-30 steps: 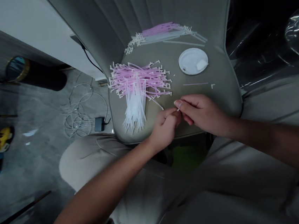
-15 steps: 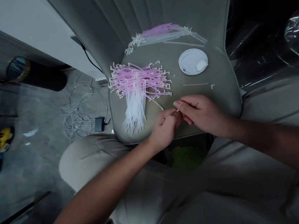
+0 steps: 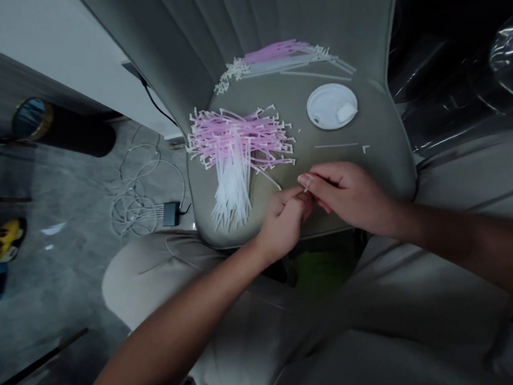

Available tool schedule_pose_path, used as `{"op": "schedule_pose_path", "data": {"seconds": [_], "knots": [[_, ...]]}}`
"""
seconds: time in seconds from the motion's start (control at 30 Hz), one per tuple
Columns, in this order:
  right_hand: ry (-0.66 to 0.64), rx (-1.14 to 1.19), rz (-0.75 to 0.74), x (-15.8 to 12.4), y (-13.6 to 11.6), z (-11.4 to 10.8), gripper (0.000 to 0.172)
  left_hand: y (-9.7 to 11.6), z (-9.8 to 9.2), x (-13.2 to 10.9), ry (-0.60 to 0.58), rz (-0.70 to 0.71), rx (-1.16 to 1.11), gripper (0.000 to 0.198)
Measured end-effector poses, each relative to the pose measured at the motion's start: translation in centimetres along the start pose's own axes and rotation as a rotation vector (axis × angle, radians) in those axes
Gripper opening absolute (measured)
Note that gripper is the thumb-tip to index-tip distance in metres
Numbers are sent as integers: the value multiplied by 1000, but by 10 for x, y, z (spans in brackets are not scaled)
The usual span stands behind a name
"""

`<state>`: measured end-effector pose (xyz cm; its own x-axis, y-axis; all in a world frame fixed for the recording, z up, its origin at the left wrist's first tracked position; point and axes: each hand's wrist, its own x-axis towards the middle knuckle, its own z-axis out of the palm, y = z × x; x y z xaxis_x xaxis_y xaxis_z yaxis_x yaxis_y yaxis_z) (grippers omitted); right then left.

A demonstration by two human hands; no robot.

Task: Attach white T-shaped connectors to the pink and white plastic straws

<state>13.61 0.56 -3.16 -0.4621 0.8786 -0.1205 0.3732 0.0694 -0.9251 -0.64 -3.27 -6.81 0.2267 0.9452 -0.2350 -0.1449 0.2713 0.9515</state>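
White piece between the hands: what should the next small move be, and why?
Perhaps press the left hand and right hand gently together on the white piece: they meet around it, and nearby pink tubes carry white ends. Whatever it may join is hidden.

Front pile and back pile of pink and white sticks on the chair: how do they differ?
The front pile is bigger and fuller; the back pile is a thinner band. In the front pile, white sticks lie across the pink ones; in the back pile, both colours run roughly the same way. The front pile is nearer the left hand; the back pile lies by the backrest. Both include small white pieces.
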Motion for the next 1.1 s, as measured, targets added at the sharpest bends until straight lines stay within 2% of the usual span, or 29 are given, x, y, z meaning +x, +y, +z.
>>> {"op": "schedule_pose_path", "data": {"seconds": [0.1, 0.27, 0.37, 0.77, 0.9, 1.1], "knots": [[-15, 52, 15, 0, 0, -1, 41, 1, 0, -1, -15, -2, -9, 27], [-67, 303, 96, 0, 1, -1, 44, 7, 0, -1, -31, 24, -4, 26], [-70, 362, 132, 0, 1, 0, 47, 9, -1, -1, -47, 36, -25, 25], [-26, 262, 39, -2, -4, -1, 47, 10, -1, -1, -49, 50, -43, 27], [-36, 281, 30, -1, -3, -1, 46, 11, -1, -1, -43, 29, -36, 27], [-21, 189, -2, -2, -4, -3, 44, 11, 0, -1, -36, 7, -27, 27]]}}
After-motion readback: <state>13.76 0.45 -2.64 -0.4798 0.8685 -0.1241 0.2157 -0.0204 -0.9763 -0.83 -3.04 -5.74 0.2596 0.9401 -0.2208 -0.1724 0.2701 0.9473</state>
